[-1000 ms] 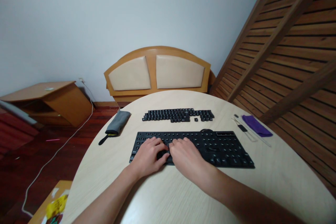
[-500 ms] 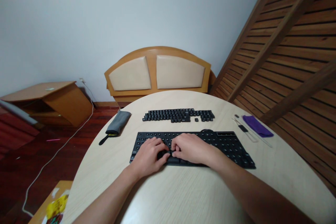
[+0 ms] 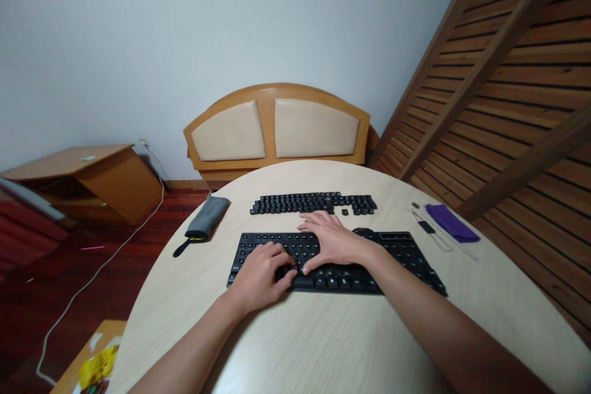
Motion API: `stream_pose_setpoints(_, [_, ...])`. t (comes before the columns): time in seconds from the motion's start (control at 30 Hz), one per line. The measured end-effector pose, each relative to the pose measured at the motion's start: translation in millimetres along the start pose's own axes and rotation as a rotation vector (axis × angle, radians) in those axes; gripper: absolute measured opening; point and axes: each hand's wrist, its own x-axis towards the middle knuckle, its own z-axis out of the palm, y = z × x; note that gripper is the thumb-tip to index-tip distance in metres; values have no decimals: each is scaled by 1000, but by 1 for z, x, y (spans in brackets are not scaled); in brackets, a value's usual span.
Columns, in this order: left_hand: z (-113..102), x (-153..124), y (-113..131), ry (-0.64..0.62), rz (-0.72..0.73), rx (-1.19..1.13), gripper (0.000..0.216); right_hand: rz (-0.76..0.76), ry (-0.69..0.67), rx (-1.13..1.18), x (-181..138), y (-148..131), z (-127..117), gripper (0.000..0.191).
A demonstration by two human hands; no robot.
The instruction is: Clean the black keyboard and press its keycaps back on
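I have the keyboard (image 3: 333, 278) flat on the counter (image 3: 281, 351), directly ahead. My left hand (image 3: 265, 272) curls over its nine-o'clock half; I can't tell whether those fingertips pinch anything. My right hand (image 3: 335, 242) is spread above the middle, thumb apart from the fingers, fingertips toward ten o'clock, and I see nothing in its grasp. The loose keycaps (image 3: 295, 203) lie in rows at twelve o'clock beyond the keyboard, a single keycap (image 3: 345, 212) just apart from them. Toward two o'clock sit the wire tool (image 3: 427, 226) and purple cloth (image 3: 452, 223); toward ten, the grey pouch (image 3: 207, 218).

To work this well, I'd steady the keyboard with light left-hand pressure, handle each cap straight along its post without twisting, and hold my right fingers high enough to spare those rows.
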Motion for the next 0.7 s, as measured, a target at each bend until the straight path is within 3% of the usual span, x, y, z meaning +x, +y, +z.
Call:
stream_pose_setpoints(0.2, [-1, 0, 0, -2, 3, 4, 16, 16, -2, -35, 6, 9, 5, 102])
stream_pose_setpoints(0.47, [2, 0, -1, 7, -1, 7, 16, 59, 42, -117, 9, 6, 11, 77])
stream_pose_setpoints(0.7, [1, 0, -1, 2, 0, 12, 16, 16, 101, -131, 9, 6, 15, 68])
